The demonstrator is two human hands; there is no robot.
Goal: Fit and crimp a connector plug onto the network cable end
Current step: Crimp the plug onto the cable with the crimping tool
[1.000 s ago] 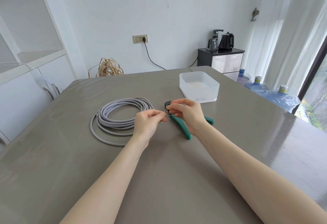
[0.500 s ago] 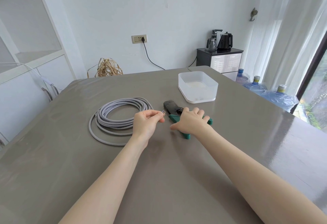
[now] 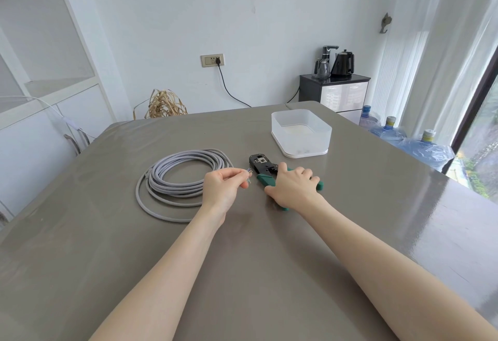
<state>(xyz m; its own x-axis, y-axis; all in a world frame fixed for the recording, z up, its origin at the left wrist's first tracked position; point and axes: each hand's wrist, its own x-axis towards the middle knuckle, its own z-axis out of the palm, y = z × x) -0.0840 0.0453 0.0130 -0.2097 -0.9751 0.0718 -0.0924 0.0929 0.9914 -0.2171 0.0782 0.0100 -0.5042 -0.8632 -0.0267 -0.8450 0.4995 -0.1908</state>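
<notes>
**Cable end pinched in the left hand, right hand laid over the crimper handles**

The left hand (image 3: pixel 222 188) is raised a little off the surface (image 3: pixel 242 273), its thumb and forefinger pinched on the stripped cable end (image 3: pixel 248 178), where a few thin coloured wires stick out past the fingertips toward the right. No plug can be made out on those wires; they are too small to tell more. The other fingers curl loosely under the palm.

The right hand (image 3: pixel 292 188) lies palm down over the green handles of the crimping tool (image 3: pixel 262 167), fingers bent over the far handle and thumb reaching toward the near one. Whether it truly grips the handles or only rests on them cannot be told. The tool lies flat on the surface, its black head pointing away and to the left, just beyond the wire tips but apart from them.

Left of the left hand, the grey network cable (image 3: pixel 183 176) lies in a loose coil on the surface, one strand running toward the pinching fingers. Beyond the tool, further back and to the right, stands a translucent white plastic box (image 3: pixel 301 135), open at the top. Its contents cannot be made out through the wall.
</notes>
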